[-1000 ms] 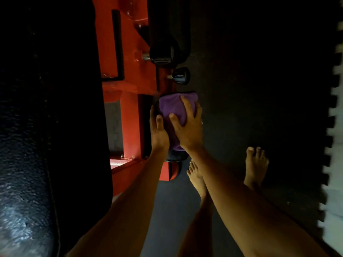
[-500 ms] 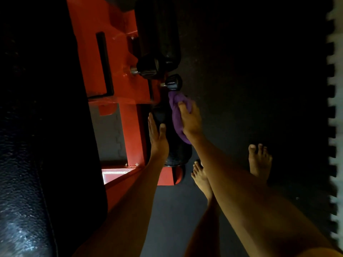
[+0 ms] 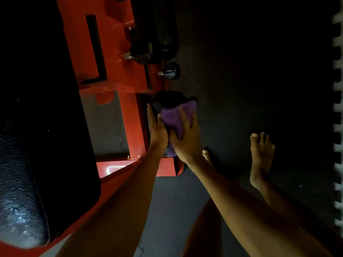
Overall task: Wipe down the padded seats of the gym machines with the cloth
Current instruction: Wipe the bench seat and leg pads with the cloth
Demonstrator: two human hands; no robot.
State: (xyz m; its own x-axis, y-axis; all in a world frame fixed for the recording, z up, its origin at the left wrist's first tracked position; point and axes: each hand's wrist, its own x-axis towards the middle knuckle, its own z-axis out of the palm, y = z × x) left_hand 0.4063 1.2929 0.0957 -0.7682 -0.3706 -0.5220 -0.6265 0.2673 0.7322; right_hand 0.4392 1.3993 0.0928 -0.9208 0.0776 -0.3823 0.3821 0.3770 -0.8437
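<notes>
- Reaching in from the bottom edge of the view, two bare forearms stretch toward a red machine frame (image 3: 130,117). A large black padded seat (image 3: 37,145) fills the near left, its surface glinting.
- Bare feet (image 3: 261,156) stand on the dark floor (image 3: 241,89) to the right of the arms. A white jigsaw-edged mat (image 3: 337,127) runs along the far right.
- The left hand (image 3: 157,130) lies with fingers straight and together, flat against the left side of a small black pad (image 3: 167,99) at the frame's right edge.
- The right hand (image 3: 185,140) is spread flat over the purple cloth (image 3: 174,117), pressing it onto the pad. The cloth covers the pad's near part, and a fold pokes out below the palm.
- The two hands sit side by side, touching.
- Beyond the pad a small black knob (image 3: 171,70) sticks out from the frame, then a bigger knob (image 3: 143,52). Past both, a black roller pad (image 3: 157,25) runs off the top edge.
</notes>
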